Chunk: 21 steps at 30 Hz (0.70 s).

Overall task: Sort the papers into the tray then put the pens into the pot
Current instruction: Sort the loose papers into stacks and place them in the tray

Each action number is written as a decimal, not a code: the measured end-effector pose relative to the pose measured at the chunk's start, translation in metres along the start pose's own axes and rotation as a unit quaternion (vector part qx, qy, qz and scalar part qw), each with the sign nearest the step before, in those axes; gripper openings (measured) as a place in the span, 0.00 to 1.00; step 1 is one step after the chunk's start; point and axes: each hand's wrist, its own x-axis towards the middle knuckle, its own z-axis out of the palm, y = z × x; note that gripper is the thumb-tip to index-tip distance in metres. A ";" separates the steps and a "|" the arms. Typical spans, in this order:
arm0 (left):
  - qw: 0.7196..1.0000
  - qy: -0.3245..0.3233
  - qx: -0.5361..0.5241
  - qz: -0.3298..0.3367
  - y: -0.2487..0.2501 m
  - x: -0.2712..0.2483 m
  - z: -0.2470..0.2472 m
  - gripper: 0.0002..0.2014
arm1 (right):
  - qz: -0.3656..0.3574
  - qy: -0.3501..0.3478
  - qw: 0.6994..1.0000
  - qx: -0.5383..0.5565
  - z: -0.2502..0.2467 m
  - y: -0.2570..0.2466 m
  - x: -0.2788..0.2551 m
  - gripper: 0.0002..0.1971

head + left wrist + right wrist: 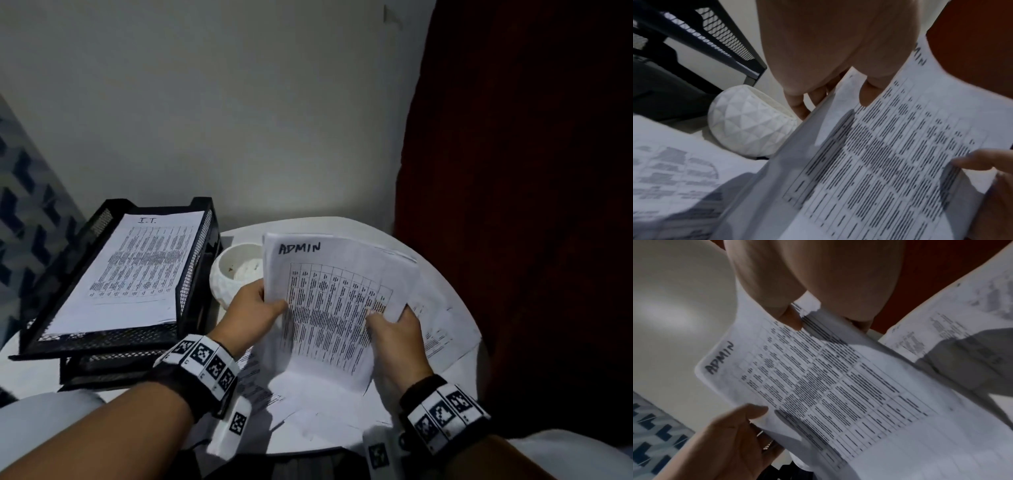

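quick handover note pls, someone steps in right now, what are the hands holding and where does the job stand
Left hand and right hand both grip the ADMIN papers, lifted above the table.
Tray: the top tier already holds the I.T. paper.
More papers lie loose on the table.
Pot stands between tray and ADMIN papers; no pens in view.
Left: file ADMIN, sort the loose papers, then pens into the pot.

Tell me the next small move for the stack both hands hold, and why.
Probably carry the white printed sheets headed ADMIN, pinched by the left hand and right hand, leftward to a lower tier of the black mesh tray: its top tier already holds the sheet headed I.T..
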 end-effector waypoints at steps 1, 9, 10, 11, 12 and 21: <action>1.000 -0.013 0.017 -0.015 -0.008 0.001 0.001 0.13 | 0.025 0.000 1.000 -0.007 0.000 0.001 -0.001 0.15; 0.994 -0.044 0.104 0.010 -0.038 -0.009 0.021 0.07 | 0.126 0.009 0.992 -0.009 -0.003 0.012 0.000 0.14; 0.995 -0.031 0.089 0.013 -0.033 -0.008 0.019 0.07 | 0.110 0.008 0.994 0.001 -0.003 0.010 0.002 0.09; 0.997 -0.016 0.077 0.021 -0.023 -0.008 0.015 0.06 | 0.101 0.003 0.995 0.012 -0.003 0.006 0.004 0.09; 0.997 0.000 0.073 0.034 -0.013 -0.006 0.007 0.05 | 0.098 0.002 0.995 0.020 -0.005 0.002 0.007 0.11; 0.966 0.252 -0.049 0.031 0.051 0.011 -0.169 0.10 | 0.139 0.048 0.984 0.105 0.003 -0.045 0.000 0.07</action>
